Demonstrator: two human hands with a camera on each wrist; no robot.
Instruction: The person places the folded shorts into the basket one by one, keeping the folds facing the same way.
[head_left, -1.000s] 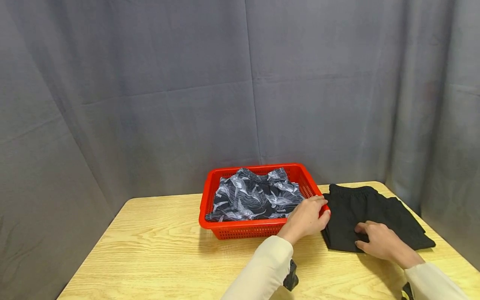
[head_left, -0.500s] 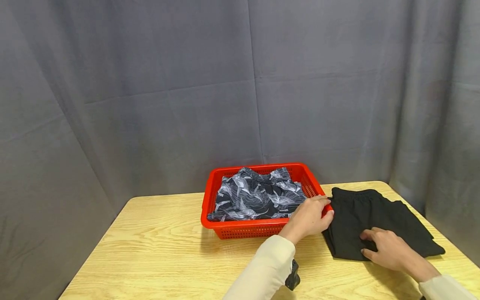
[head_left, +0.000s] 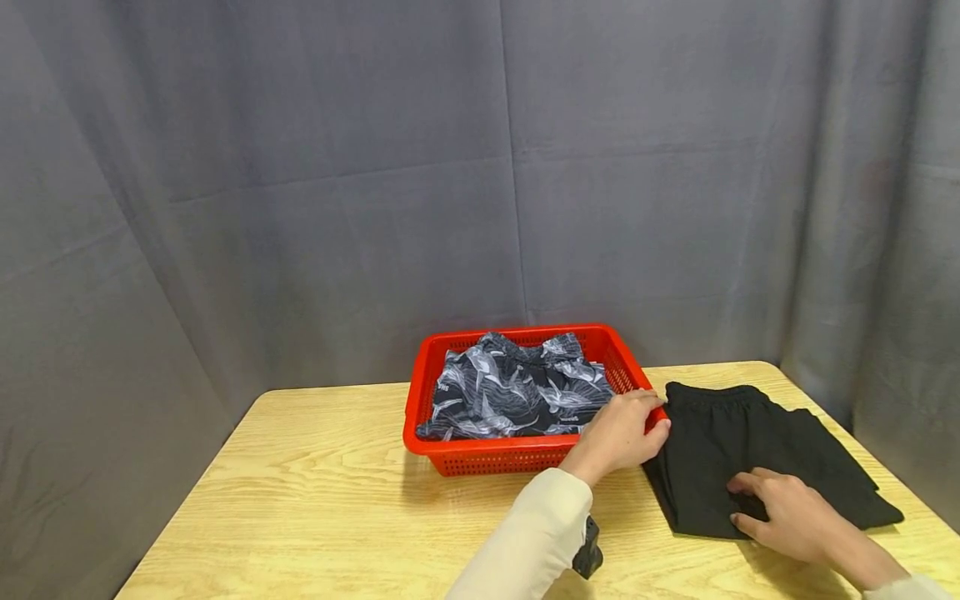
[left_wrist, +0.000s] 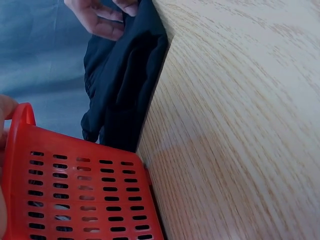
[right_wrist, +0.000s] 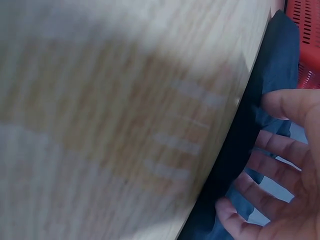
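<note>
wooden table under flat folded black shorts, right hand fingers spread on them

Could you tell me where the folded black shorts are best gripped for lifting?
Probably at the near folded edge of the black shorts, from the person's side: it lies flat on the table, layers stacked, with the right hand already resting there.
</note>
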